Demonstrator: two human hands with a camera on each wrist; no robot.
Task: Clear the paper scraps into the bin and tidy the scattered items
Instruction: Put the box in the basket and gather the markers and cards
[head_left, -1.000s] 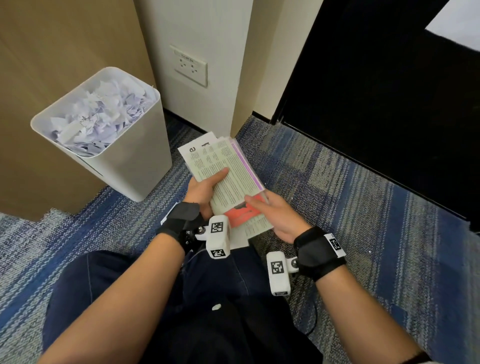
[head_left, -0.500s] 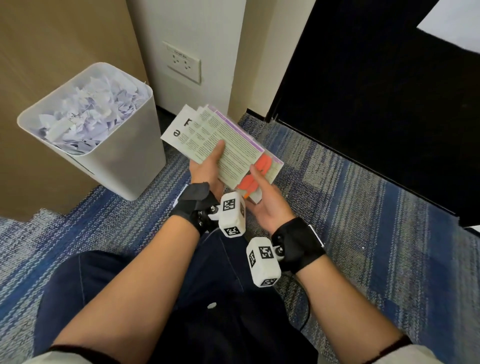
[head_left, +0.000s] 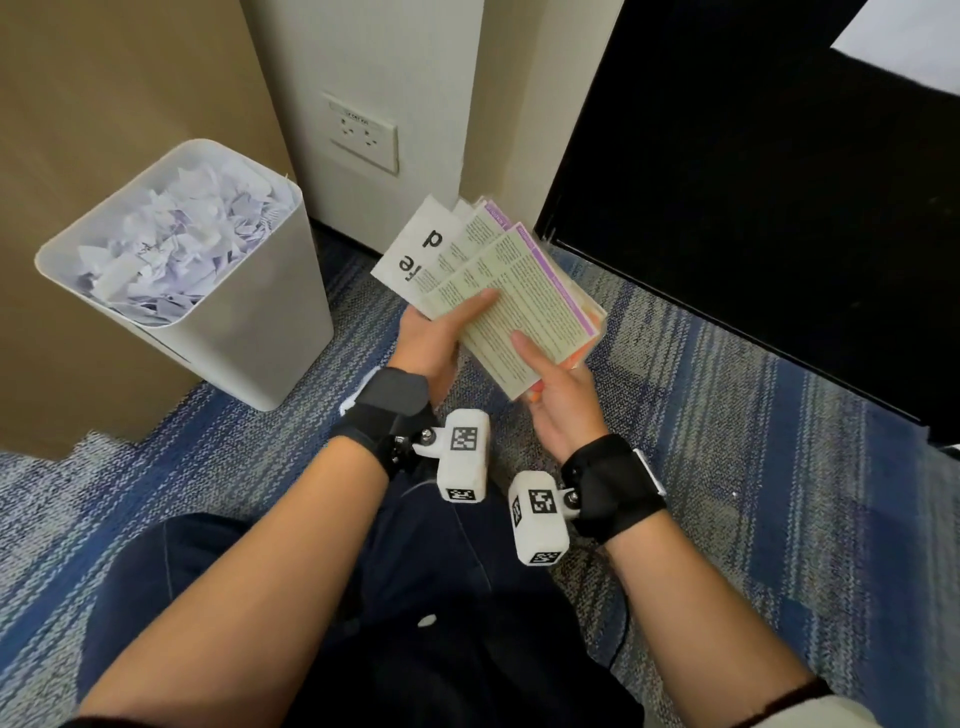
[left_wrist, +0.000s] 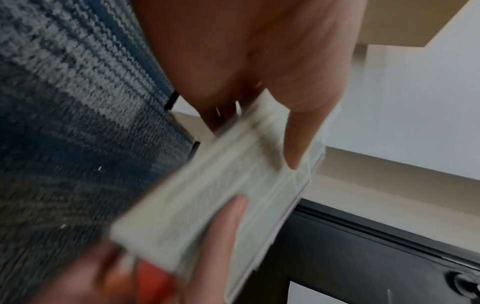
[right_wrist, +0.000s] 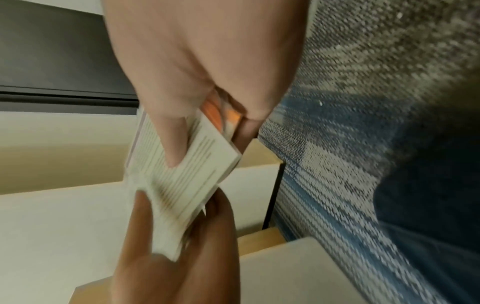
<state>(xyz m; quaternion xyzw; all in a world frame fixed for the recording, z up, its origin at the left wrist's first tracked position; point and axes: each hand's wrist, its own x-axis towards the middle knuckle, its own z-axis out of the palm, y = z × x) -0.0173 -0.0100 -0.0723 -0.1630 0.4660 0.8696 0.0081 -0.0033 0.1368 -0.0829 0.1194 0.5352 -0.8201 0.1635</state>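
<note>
A white bin (head_left: 218, 332) full of paper scraps (head_left: 176, 244) stands at left. Beside it, the left hand (head_left: 428, 343) and right hand (head_left: 563, 397) both pinch a fanned stack of leaflets (head_left: 498, 291) above the carpet (head_left: 727, 467).

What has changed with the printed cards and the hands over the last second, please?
Both hands have lifted the stack of printed cards off the lap and carried it up toward the wall. The cards are now more fanned out, with the big-lettered card showing at the left. The left hand still grips the stack with its thumb on top, and the right hand still holds the near end. The paper-filled bin has not moved.
</note>
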